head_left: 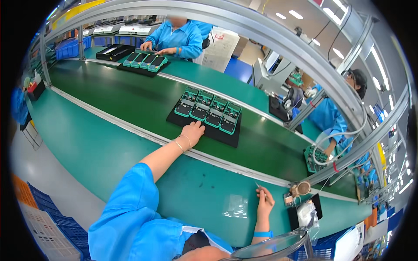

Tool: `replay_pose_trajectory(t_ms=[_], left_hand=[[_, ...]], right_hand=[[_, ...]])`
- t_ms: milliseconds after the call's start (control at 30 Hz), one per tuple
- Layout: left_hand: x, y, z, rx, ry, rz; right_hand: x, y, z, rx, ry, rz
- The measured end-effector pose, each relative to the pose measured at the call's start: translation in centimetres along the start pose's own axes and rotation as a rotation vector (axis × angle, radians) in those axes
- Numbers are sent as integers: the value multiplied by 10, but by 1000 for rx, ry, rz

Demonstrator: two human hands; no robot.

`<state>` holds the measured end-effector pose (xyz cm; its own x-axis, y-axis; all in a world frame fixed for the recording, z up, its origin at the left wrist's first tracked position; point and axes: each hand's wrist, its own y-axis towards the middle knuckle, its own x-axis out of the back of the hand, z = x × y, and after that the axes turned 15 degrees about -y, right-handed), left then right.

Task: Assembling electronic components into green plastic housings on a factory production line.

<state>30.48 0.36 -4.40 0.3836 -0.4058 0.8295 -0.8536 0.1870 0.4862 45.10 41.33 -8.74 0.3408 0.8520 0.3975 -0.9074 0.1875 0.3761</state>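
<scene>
Head view, landmark = black tray (224, 136), lying on green belt (126, 104). Four green-framed units (202, 105) side by side on tray, small inner parts hard to make out. Left hand (193, 132) at tray's near edge, fingers curled, undersides hidden; can't tell if gripping or only touching. Right hand (264, 201) nearer the wearer, right of tray, pinching thin pointed tool (257, 186); fingers cover part, kind unclear. Further right of tray: clear plastic bag (307, 214), contents unclear. Eyeglasses (283, 243) nearer than tray, cut off by lower edge.
</scene>
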Motion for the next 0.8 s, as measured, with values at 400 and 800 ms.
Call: replay_pose_trajectory(t_ms=[400,800], left_hand=[[22,-130,-155,-512,-528,110],[9,-148,-214,-719,-424,508]], right_hand=[[26,-1,6,-31,-13,43],[33,10,-7,-60,18,17]])
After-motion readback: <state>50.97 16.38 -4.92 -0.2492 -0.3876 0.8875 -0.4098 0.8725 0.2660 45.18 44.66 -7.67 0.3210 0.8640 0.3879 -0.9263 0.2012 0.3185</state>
